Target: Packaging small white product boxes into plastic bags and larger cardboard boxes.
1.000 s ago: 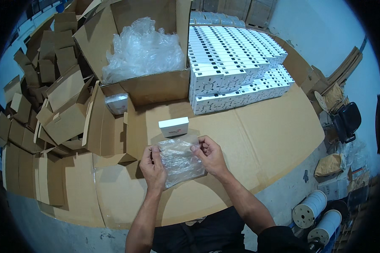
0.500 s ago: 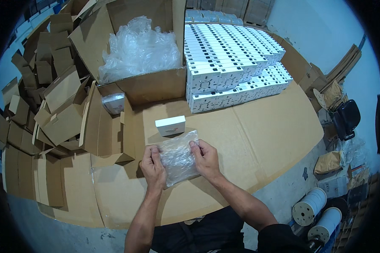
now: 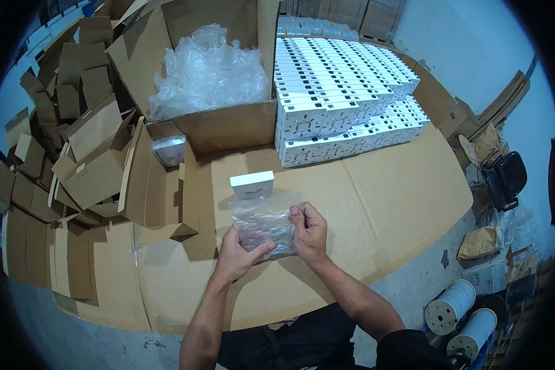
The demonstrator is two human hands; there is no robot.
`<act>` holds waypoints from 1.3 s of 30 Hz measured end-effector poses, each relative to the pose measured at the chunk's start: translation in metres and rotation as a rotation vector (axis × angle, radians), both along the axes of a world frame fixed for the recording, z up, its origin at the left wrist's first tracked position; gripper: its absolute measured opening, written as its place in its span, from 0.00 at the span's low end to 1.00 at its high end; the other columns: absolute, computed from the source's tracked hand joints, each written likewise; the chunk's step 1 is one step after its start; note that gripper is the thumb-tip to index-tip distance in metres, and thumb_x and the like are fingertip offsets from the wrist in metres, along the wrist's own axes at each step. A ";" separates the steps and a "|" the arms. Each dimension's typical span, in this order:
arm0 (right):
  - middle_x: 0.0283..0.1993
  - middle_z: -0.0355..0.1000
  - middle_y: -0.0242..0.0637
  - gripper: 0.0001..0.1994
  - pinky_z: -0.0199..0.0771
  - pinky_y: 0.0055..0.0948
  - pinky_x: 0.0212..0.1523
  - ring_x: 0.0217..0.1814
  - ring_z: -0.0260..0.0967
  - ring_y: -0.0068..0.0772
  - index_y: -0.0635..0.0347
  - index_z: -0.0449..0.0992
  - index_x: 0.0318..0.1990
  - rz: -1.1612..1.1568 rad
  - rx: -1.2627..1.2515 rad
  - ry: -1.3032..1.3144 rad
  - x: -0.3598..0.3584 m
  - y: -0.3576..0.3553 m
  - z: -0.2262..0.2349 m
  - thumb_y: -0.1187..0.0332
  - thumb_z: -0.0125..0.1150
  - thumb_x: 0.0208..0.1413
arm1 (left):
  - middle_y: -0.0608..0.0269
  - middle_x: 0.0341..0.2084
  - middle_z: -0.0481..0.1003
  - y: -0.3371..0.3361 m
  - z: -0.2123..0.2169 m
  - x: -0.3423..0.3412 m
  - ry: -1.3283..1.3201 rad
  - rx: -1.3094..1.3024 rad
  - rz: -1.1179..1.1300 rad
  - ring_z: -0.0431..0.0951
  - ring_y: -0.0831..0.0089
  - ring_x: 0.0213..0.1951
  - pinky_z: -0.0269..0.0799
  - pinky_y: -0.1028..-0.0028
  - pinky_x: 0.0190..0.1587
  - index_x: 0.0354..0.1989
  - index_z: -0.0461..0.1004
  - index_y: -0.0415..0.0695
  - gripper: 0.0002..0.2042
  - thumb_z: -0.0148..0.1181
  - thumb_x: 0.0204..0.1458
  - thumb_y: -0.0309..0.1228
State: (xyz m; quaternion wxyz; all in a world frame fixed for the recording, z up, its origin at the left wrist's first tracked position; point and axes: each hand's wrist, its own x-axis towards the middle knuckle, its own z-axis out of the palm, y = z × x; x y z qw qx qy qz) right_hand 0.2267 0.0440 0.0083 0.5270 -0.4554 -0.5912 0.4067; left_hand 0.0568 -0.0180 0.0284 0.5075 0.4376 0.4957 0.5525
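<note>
A clear plastic bag (image 3: 259, 217) is stretched between my two hands above the cardboard-covered table. My left hand (image 3: 239, 254) grips its lower left part, thumb lying across the front. The bag's right side is pinched by my right hand (image 3: 308, 233), with the thumb on top. Whether anything lies inside the bag I cannot tell. Just beyond it a small white box (image 3: 252, 184) stands on the cardboard, its lower part overlapped by the bag.
An open carton (image 3: 228, 126) full of clear plastic bags (image 3: 209, 74) stands at the back. Right of it are stacked white units (image 3: 345, 98). Open brown boxes (image 3: 95, 179) crowd the left, one holding a wrapped packet (image 3: 169, 150). Cable spools (image 3: 451, 305) sit on the floor at right.
My left hand has slid lower on the bag and its thumb now lies across the front. My right hand has shifted slightly right. The view has moved a little.
</note>
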 end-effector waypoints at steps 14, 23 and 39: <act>0.47 0.73 0.38 0.18 0.69 0.40 0.52 0.50 0.71 0.42 0.56 0.79 0.47 0.262 0.688 -0.688 0.006 0.035 0.081 0.72 0.74 0.47 | 0.59 0.39 0.82 0.005 -0.013 -0.009 0.226 -0.002 -0.056 0.81 0.76 0.40 0.78 0.72 0.47 0.51 0.75 0.36 0.22 0.75 0.49 0.25; 0.38 0.74 0.39 0.10 0.73 0.38 0.46 0.45 0.74 0.42 0.59 0.78 0.37 0.409 0.778 -0.686 0.003 0.043 0.086 0.76 0.70 0.47 | 0.58 0.43 0.82 0.007 0.000 -0.007 0.395 -0.085 0.003 0.81 0.71 0.44 0.78 0.68 0.49 0.52 0.74 0.37 0.23 0.75 0.49 0.27; 0.36 0.81 0.48 0.14 0.79 0.41 0.39 0.33 0.79 0.47 0.63 0.81 0.47 1.124 0.271 -0.918 -0.018 0.071 0.138 0.66 0.63 0.56 | 0.54 0.43 0.82 -0.001 0.007 -0.009 0.389 -0.040 -0.026 0.82 0.65 0.48 0.77 0.64 0.53 0.54 0.74 0.38 0.30 0.80 0.40 0.28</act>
